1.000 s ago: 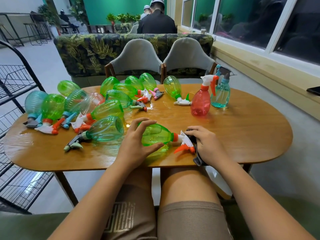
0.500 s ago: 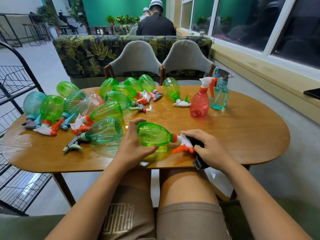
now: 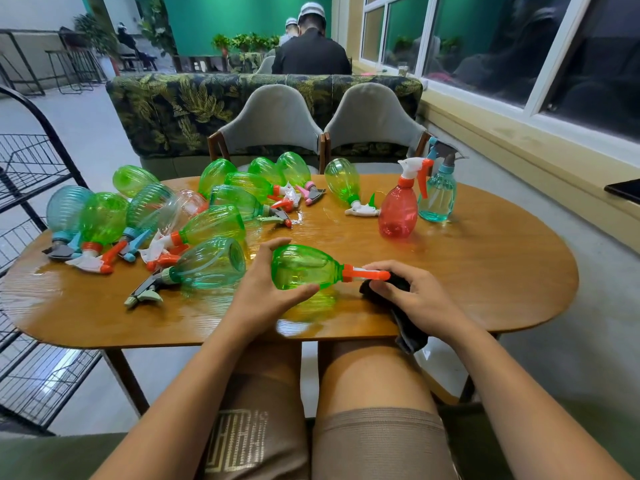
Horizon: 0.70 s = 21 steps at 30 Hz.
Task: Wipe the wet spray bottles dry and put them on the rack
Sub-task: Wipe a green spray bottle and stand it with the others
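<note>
Nearest me, the person sits with knees under the near edge of the wooden table (image 3: 485, 271). The left hand (image 3: 263, 289) grips the base of a green spray bottle (image 3: 304, 268), thumb on the far side and fingers curled under the near side. The bottle lies sideways at the near middle of the table, base to the left, its orange trigger head pointing right. It seems to be held just above the wood, though I cannot be sure. The right hand (image 3: 415, 296) has its fingers curled over a bunched dark cloth (image 3: 408, 327), touching the trigger head. One end of the cloth hangs over the near edge.

The risks start there. The plastic looks wet and is held only at its round end, so it could slip when the cloth rubs it. If it does, it may knock the clear-green bottle (image 3: 211, 265) just to its left. The hanging cloth could slide off the table if the hand lifts.

Further back, water shines on the wood — setting a wiped bottle down there would wet it again. A heap of bottles (image 3: 214, 223) lies on the far left, some near the rim, and a nudge could roll them off. A red bottle (image 3: 398, 209) and a blue bottle (image 3: 437, 195) stand upright at the far right. The wire rack (image 3: 31, 174) waits off the left end — a long reach across that heap.
</note>
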Each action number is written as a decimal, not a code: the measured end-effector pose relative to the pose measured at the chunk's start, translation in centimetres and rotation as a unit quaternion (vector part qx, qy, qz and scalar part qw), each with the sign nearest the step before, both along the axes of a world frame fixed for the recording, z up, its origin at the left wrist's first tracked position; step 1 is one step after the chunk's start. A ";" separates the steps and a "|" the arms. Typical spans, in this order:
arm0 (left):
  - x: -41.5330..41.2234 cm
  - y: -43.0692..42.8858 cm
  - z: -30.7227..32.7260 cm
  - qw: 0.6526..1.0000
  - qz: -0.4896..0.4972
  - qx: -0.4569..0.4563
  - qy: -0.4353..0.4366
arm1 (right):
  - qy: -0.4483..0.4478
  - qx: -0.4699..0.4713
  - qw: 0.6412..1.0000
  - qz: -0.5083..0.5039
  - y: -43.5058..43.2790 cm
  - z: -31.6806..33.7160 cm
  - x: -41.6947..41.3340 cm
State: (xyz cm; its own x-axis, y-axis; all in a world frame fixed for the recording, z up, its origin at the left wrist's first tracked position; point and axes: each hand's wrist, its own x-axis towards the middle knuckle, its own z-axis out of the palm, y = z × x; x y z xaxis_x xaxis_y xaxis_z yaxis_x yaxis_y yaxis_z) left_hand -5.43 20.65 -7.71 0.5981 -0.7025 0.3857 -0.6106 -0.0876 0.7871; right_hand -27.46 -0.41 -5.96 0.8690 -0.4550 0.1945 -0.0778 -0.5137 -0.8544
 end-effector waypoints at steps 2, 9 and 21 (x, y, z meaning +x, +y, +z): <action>0.1 0.0 0.0 1.000 -0.002 -0.005 0.003 | 0.000 0.008 1.000 -0.011 -0.2 0.1 0.2; -0.7 0.2 0.7 1.000 0.002 0.012 0.024 | -0.036 0.046 0.996 -0.072 -0.5 0.3 0.8; -0.2 0.2 0.2 0.999 -0.019 0.005 0.036 | -0.036 0.122 0.979 -0.159 -0.7 -0.1 2.4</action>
State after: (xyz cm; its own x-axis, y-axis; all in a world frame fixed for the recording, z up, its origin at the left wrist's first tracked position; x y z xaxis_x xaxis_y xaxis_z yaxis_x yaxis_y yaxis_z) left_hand -5.60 20.83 -7.47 0.5964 -0.7289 0.3362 -0.5557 -0.0727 0.8282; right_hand -25.10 -1.09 -6.04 0.6642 -0.7407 0.1011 -0.1364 -0.2531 -0.9578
